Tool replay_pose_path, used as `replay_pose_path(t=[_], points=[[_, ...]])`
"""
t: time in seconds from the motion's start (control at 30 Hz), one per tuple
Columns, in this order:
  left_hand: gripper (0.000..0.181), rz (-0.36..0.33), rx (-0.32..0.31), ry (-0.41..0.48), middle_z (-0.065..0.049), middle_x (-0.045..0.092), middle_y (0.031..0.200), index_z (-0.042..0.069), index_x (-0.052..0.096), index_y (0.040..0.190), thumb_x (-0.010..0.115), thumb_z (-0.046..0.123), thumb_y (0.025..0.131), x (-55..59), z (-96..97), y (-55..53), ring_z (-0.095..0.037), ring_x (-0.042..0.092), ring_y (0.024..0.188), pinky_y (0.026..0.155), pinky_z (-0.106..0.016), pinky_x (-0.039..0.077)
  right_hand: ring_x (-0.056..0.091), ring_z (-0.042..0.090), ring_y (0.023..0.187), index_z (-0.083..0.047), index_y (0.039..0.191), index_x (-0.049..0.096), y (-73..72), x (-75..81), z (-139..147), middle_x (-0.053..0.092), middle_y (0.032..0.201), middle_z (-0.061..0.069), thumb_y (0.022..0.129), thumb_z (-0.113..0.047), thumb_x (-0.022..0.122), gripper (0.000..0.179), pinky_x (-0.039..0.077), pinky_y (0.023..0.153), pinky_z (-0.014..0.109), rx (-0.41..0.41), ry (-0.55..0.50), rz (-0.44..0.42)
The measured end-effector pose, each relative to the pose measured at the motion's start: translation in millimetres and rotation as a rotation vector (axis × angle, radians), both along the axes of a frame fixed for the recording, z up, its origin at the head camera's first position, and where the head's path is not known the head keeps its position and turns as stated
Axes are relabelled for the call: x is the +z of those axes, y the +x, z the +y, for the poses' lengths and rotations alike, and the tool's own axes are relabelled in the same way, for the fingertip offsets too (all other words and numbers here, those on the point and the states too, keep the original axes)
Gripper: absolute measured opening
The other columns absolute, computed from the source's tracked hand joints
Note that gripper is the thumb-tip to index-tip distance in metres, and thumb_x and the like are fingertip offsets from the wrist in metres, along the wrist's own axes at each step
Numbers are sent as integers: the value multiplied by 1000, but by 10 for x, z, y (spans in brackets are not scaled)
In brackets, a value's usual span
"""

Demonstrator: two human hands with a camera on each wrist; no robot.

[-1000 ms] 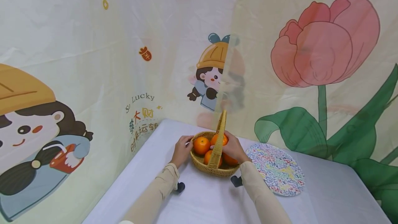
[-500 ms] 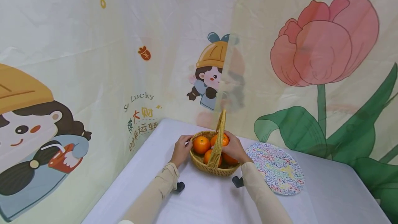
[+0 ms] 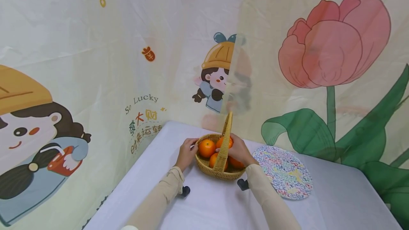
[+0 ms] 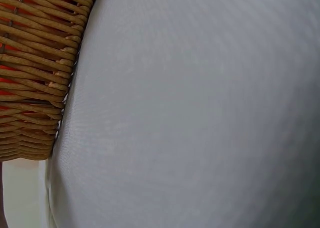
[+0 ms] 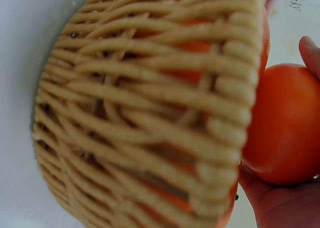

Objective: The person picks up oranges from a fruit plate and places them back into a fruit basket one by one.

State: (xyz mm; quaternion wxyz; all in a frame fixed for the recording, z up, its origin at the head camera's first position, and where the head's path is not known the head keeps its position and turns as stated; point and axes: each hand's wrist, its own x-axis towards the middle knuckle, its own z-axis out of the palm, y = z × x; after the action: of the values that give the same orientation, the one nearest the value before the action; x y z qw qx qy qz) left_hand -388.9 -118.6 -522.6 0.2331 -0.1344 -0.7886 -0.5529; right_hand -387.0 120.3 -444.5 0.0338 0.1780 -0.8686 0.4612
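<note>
A wicker basket (image 3: 207, 171) with a tall arched handle (image 3: 227, 130) stands on the white-covered table. Several oranges (image 3: 207, 148) lie in it. At the basket's left rim, my left hand (image 3: 186, 154) pinches the edge between thumb and fingers; the left wrist view shows only the basket's woven side (image 4: 35, 72). My right hand (image 3: 240, 151) reaches over the right side and grips an orange (image 5: 287, 128) behind the handle, at rim height. In the right wrist view, thumb and fingers hold that orange from two sides, just beyond the rim.
To the right of the basket lies a round, multicoloured speckled mat (image 3: 284, 173). Printed cloth walls with a large tulip (image 3: 333, 52) and cartoon figures rise behind and to the left of the table (image 3: 211, 205).
The right hand and its orange shift very slightly at the back of the basket. The left hand and the basket stay in place; the head view drifts a little.
</note>
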Motion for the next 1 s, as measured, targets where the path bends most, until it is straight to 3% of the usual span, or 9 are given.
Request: replay_pose_path(t=[0.47, 0.77, 1.0], points=[[27, -18, 1, 8, -17, 59, 113, -7, 64, 119, 59, -4, 93, 6, 25, -11, -32, 61, 109, 90, -33, 56, 57, 23, 104, -9, 133, 55, -10, 1, -14, 60, 115, 1, 66, -37, 90, 80, 47, 99, 48, -27, 20, 9], [27, -32, 2, 3, -16, 59, 113, -7, 65, 119, 59, -3, 93, 10, 22, -3, -30, 60, 110, 90, -32, 56, 60, 22, 101, -12, 129, 57, 9, -32, 14, 62, 113, 1, 68, -30, 90, 71, 53, 92, 45, -27, 14, 28], [27, -60, 14, 1, -15, 59, 113, -5, 65, 120, 59, -1, 94, 10, 11, -8, -28, 60, 111, 90, -31, 55, 59, 22, 101, -21, 130, 56, 29, -79, 55, 61, 115, -1, 70, -32, 89, 69, 54, 90, 43, -37, 11, 25]])
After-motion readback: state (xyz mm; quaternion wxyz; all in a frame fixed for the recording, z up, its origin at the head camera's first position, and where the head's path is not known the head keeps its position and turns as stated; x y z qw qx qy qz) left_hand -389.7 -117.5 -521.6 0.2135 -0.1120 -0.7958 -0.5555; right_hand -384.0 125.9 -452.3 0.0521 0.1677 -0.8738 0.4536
